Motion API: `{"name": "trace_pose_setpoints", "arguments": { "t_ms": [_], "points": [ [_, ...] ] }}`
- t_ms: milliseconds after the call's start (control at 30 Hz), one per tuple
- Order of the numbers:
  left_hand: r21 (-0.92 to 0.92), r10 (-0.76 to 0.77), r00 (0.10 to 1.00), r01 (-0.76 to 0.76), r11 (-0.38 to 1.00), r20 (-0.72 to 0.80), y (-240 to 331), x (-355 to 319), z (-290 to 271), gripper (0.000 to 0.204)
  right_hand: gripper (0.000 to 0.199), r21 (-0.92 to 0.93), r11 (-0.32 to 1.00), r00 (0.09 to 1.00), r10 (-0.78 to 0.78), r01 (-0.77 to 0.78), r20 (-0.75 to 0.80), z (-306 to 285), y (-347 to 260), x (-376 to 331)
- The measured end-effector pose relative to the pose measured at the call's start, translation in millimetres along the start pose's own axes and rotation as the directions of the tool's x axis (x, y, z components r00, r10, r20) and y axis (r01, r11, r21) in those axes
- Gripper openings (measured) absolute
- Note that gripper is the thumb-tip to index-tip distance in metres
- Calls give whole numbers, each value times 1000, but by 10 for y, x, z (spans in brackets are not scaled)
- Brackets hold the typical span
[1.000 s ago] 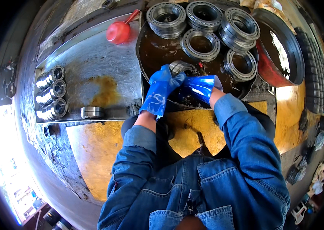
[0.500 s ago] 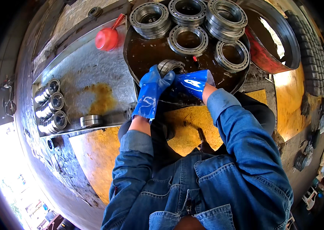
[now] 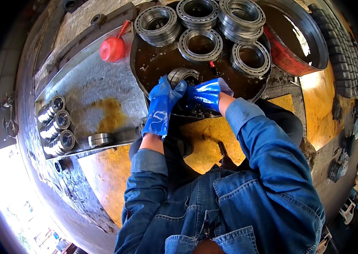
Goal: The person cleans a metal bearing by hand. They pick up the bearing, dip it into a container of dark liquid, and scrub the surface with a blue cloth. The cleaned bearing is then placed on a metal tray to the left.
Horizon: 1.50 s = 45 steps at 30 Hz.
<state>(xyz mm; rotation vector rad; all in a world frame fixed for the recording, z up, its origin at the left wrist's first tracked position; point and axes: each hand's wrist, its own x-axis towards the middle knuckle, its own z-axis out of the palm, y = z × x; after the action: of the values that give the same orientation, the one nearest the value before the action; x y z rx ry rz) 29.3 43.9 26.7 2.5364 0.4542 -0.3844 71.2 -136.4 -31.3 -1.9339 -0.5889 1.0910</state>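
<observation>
A metal roller bearing (image 3: 183,74) is tilted up at the near side of a round pan (image 3: 135,63) of dark brown liquid. My left hand (image 3: 164,92), in a blue rubber glove, is closed on the bearing's left side, thumb toward its near edge. Against the bearing's near right side is my right hand (image 3: 204,92), gloved the same; its fingers are hidden low by the bearing and the liquid. Just beyond, a small red object (image 3: 212,64) shows in the pan. Larger bearing rings (image 3: 182,45) stand behind it, some stacked.
Left of the pan lies a metal tray (image 3: 81,101) with a red ladle-like scoop (image 3: 112,49), rows of small bearings (image 3: 61,119) and a single ring (image 3: 100,140). A large red-sided ring (image 3: 287,55) stands at the right. Yellow boards (image 3: 213,144) lie on the floor.
The whole view has shifted slightly, so the pan and tray appear further left. Both hands stay at the bearing, which shows a little more of its opening.
</observation>
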Motion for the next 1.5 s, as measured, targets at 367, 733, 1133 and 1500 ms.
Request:
{"name": "trace_pose_setpoints", "arguments": {
  "t_ms": [367,733,1133,1500],
  "points": [
    [60,2,1000,-1,998,-20,106,-47,8,89,28,-38,843,725,-484,537,-489,340,35,220],
    [61,-12,1000,11,998,8,144,-86,-13,91,32,-190,980,995,-66,50,-80,-101,-200,-208],
    [93,-18,1000,18,996,6,177,-102,-3,90,33,-470,883,995,47,-2,84,-148,-432,-248],
    [125,15,1000,-12,992,-22,201,-97,33,87,32,-121,955,924,-292,270,-245,356,109,198]
  ]
}}
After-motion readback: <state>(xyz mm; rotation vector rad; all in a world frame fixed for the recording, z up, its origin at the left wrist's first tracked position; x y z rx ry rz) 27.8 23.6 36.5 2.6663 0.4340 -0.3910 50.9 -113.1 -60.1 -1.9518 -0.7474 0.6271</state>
